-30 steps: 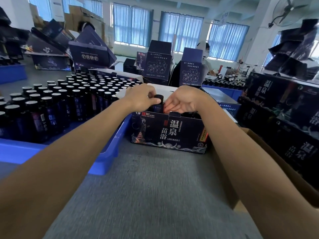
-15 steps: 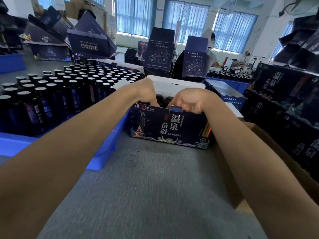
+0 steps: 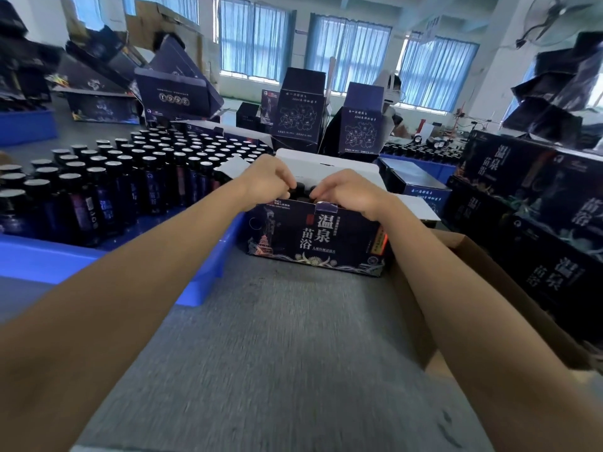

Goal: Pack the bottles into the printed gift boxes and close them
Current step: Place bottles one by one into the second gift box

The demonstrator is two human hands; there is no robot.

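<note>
A dark printed gift box (image 3: pixel 316 236) stands open on the grey table, its white lid flap (image 3: pixel 326 166) raised behind. Dark bottle caps (image 3: pixel 302 190) show inside its top opening. My left hand (image 3: pixel 267 181) reaches over the left part of the opening, fingers curled down onto a bottle cap. Beside it, my right hand (image 3: pixel 346 194) rests on the front rim and its curled fingertips pinch a neighbouring cap. To the left, a blue tray (image 3: pixel 49 256) holds several rows of upright dark bottles (image 3: pixel 130 190).
A brown cardboard carton (image 3: pixel 424 288) lies open at the right, beside stacked closed printed boxes (image 3: pixel 538 223). More open boxes (image 3: pixel 300 119) stand at the back, near a person (image 3: pixel 393 93). Another blue tray (image 3: pixel 421 164) sits behind the box. Grey table surface (image 3: pixel 293 353) spreads in front.
My left hand has lowered a bottle from above the box down into it. My right hand has curled in from an open pose onto the caps.
</note>
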